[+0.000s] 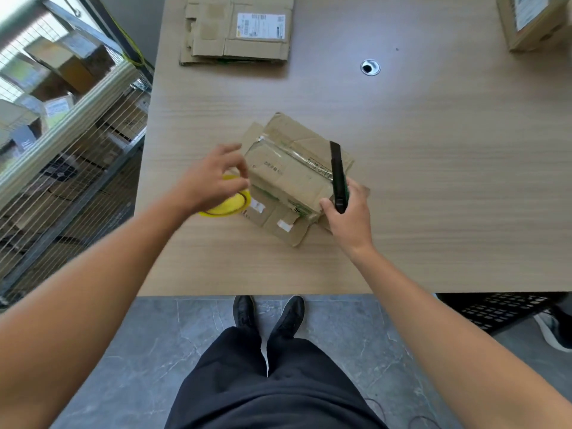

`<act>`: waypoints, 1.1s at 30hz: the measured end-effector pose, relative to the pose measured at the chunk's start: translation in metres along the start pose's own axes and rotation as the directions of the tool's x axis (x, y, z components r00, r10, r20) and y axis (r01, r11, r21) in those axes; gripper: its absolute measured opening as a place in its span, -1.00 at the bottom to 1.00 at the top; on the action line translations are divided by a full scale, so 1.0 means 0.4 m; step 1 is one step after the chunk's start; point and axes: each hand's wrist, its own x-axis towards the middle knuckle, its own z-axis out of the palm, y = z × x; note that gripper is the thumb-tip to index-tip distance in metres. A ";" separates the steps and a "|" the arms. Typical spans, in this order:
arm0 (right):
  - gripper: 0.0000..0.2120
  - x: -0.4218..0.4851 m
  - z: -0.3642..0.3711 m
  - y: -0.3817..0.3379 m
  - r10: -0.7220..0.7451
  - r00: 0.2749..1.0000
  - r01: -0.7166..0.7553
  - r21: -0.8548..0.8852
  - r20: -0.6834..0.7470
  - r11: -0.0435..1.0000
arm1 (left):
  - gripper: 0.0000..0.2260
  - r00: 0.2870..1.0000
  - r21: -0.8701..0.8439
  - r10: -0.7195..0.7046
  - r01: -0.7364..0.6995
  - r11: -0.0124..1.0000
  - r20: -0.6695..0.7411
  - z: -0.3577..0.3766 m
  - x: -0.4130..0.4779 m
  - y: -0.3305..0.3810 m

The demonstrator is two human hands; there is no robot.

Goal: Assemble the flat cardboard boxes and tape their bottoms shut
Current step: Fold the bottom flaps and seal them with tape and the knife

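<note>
item: cardboard box (288, 178), centre of the frame, on the table (433, 187). it stands folded up with its bottom upward, lower flaps splayed on the tabletop. a strip of clear tape (297, 156) runs across the bottom seam.

condition: reused stock, creased, torn along the near edge, with old label scraps.

handling, as judged: light and likely empty. stiff along the folds but soft in the panels, so it would dent under a hard squeeze. the taped strip looks slick. best taken by two opposite side walls near the corners, not by the loose flaps or the torn edge.

left hand (213, 181): centre left, just beside the box, over a yellow tape roll (230, 204). its fingers are loosely spread and blurred; whether they touch or hold the roll cannot be told.

right hand (349, 215): right of centre, at the box's near right corner, clenched around a black cutter (338, 174) that points up-frame over the tape's end.

also present: stack of flat boxes (238, 29), top centre, well apart. a made-up box (532, 20), upper right corner. wire cage (62, 156) of parcels, left edge.
</note>
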 end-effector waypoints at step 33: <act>-0.62 -0.095 0.087 -0.093 0.236 0.963 -0.205 0.218 -0.126 0.954 | -0.76 0.881 0.276 0.159 -0.305 0.912 0.446 -0.053 0.296 -0.011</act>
